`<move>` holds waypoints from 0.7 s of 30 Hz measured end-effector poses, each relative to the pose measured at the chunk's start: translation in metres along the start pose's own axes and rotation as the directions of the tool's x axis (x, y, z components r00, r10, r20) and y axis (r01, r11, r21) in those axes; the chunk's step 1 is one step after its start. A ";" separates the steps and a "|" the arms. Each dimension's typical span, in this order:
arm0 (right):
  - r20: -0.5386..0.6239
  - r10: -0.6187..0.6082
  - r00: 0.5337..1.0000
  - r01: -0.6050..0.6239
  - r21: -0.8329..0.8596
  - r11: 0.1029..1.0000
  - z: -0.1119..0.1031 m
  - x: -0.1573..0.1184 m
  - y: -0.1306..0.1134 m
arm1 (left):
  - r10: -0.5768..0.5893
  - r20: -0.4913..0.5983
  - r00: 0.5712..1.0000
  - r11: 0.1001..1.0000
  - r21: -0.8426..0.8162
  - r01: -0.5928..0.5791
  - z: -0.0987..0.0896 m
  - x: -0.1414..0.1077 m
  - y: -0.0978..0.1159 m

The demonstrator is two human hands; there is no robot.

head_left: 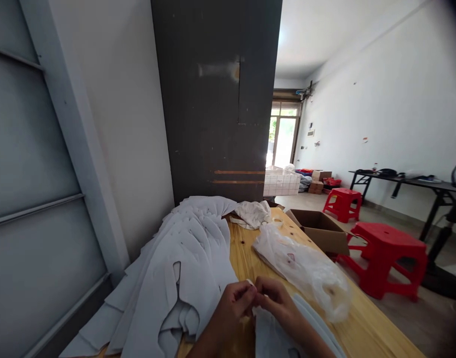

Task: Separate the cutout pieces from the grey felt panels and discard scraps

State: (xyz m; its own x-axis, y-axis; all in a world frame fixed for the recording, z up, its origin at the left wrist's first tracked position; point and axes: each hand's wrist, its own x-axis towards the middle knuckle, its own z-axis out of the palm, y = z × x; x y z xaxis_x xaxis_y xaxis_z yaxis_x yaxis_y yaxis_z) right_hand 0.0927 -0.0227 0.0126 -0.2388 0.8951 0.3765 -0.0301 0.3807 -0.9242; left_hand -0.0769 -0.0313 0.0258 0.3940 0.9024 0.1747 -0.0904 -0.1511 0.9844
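Observation:
Close together over the wooden table (244, 256), my left hand (235, 301) and my right hand (274, 298) meet at the fingertips. Both are closed in a pinch around a small whitish item (250, 282), mostly hidden by the fingers. Under my right hand and forearm lies a pale bluish-white sheet stack (268, 334). To the left, a large fanned pile of white cut-out sheets (190, 248) spreads across the table, with curved openings in its front pieces. A clear plastic bag (302, 261) rests crumpled to the right of my hands.
A white cloth (253, 214) lies at the table's far end, beside a dark panel (216, 99). Right of the table are an open cardboard box (319, 231), red stools (388, 253) and a fan stand (442, 241). A black table (410, 180) stands along the wall.

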 end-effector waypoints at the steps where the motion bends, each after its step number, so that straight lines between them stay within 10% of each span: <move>1: 0.036 0.012 0.999 -0.012 0.001 1.000 -0.001 0.000 0.001 | -0.002 0.000 1.000 1.000 0.004 0.002 -0.001 0.000 0.000; 21: 0.206 0.027 0.978 -0.067 0.188 0.980 -0.009 0.007 0.003 | -0.054 0.051 0.997 0.997 -0.044 0.056 -0.003 0.004 -0.009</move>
State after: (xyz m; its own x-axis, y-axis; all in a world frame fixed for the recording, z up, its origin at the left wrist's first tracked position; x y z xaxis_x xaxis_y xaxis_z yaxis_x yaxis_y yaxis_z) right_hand 0.0992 -0.0133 0.0126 -0.4339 0.8383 0.3300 -0.1961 0.2696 -0.9428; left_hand -0.0772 -0.0255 0.0173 0.4447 0.8873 0.1224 -0.1079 -0.0826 0.9907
